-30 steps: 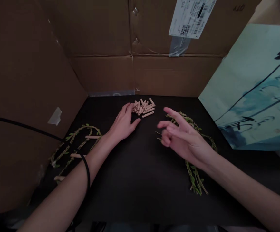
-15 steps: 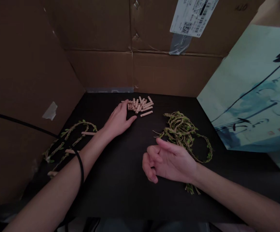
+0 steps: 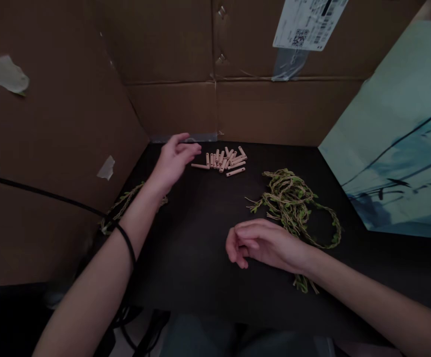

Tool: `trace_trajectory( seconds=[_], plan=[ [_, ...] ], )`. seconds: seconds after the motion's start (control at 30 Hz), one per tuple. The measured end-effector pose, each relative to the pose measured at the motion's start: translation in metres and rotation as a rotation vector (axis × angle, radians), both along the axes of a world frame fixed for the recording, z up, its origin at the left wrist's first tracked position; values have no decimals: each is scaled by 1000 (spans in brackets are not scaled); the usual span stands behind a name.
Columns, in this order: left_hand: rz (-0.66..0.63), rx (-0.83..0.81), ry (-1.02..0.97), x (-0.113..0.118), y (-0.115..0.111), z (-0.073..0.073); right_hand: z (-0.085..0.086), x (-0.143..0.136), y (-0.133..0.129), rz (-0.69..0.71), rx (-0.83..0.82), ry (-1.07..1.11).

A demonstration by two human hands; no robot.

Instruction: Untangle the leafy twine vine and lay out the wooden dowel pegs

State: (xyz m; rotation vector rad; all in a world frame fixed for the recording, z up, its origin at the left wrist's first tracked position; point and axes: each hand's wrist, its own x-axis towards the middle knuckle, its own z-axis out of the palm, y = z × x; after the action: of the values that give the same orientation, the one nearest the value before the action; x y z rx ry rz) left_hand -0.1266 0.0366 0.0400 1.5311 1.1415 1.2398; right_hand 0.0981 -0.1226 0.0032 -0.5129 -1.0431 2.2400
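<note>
My left hand is raised just left of a pile of small wooden rods with drilled holes. Its fingers are apart and I see nothing in them. One loose rod lies beside the pile, close to my left fingertips. My right hand hovers over the middle of the dark table, loosely curled, with no object visible in it. Just beyond it lies a tangled bundle of leafy green twine. Partly behind my left forearm is another length of leafy twine.
Brown cardboard walls in the dark table at the back and left. A pale painted panel stands on the right. A black cable crosses from the left and loops over my left forearm.
My left hand has lifted off the rods and drawn left, its fingers spreading. My right hand's thumb has come down nearer its curled fingers. The view has shifted slightly left.
</note>
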Motion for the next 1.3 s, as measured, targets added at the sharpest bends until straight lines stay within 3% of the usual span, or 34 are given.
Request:
trace_trajectory(
  seconds=[0.1,0.17,0.23,0.37,0.43,0.5,0.63,0.73,0.83,0.97,1.1,1.3],
  plan=[
    [-73,-88,-207,-11,-18,21,0,-1,-1,19,98,-75],
    [-106,-88,-147,-20,-35,26,0,-2,-4,5,198,-150],
    [-124,-30,96,-29,-52,21,2,-4,-9,-20,297,-264],
    [-153,286,828,-42,-67,-9,7,-8,-18,-42,479,-506],
    [-158,341,1004,-44,-62,-20,8,-8,-20,-37,529,-553],
    [-142,365,1074,-42,-52,-23,8,-8,-19,-22,514,-534],
    [-135,438,1077,-27,-25,-7,8,-6,-17,0,459,-479],
    [-87,465,945,-7,-1,1,8,-6,-16,0,460,-478],
    [-63,363,743,19,26,-7,8,-5,-15,8,433,-441],
    [21,223,631,46,53,-25,6,-5,-13,12,420,-418],
    [-16,215,619,55,58,-30,5,-5,-13,15,413,-403],
    [-8,246,639,48,51,-22,4,-3,-14,13,420,-406]
  ],
)
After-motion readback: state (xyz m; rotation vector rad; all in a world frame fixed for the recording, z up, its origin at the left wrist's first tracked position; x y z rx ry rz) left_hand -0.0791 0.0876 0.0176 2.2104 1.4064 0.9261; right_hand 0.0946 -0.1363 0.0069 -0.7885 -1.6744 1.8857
